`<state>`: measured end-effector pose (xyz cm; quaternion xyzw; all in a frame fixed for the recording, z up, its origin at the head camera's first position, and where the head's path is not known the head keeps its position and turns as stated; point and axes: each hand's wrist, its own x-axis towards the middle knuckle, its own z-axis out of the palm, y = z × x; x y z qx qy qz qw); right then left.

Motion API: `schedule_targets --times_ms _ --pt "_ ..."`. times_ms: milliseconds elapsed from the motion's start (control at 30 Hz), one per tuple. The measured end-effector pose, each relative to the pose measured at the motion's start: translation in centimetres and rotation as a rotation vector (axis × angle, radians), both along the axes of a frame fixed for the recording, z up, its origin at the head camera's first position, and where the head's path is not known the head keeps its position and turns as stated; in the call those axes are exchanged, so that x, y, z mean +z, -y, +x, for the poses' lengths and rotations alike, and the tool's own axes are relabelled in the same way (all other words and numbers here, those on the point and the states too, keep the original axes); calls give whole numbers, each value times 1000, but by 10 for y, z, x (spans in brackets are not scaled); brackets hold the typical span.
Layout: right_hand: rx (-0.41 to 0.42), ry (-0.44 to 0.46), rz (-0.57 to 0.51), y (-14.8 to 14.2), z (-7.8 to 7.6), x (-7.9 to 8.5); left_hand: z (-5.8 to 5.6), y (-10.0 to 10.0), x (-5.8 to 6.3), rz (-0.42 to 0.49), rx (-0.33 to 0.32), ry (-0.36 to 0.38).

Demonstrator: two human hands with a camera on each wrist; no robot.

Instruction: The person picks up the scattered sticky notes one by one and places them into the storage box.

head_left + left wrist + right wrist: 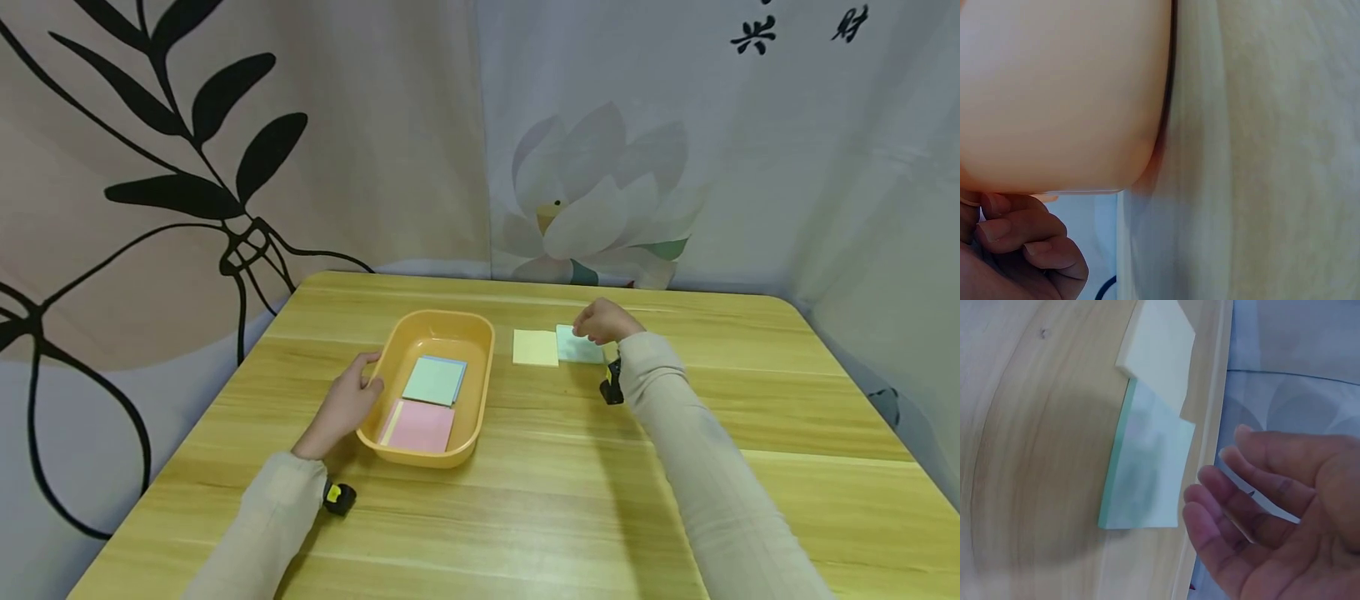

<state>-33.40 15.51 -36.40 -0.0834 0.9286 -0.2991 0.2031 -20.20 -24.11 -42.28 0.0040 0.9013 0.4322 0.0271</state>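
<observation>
My left hand (352, 396) grips the left rim of a yellow-orange plastic tray (483, 392) standing on the table. Its curled fingers (1035, 234) show at the rim in the left wrist view. Inside the tray lie a pale green sticky-note pad (433, 379), with a blue edge showing beneath it, and a pink pad (422, 427) with a pale yellow strip along its left side. My right hand (606, 321) is over another light green sticky-note pad (1147, 462), fingers loosely bent and apart, holding nothing. A pale yellow pad (536, 347) lies beside that green one.
The wooden table (540, 500) has its far edge close behind the pads. Beyond it hangs a curtain (420, 125) printed with dark leaves, a lotus and characters. A small black device (612, 385) sits at the right wrist, another black device (340, 498) at the left.
</observation>
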Motion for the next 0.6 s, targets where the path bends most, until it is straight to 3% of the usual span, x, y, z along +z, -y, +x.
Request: schedule_targets --times_ms 600 --pt "-15 101 -41 -11 -8 -21 0 1 1 7 4 12"
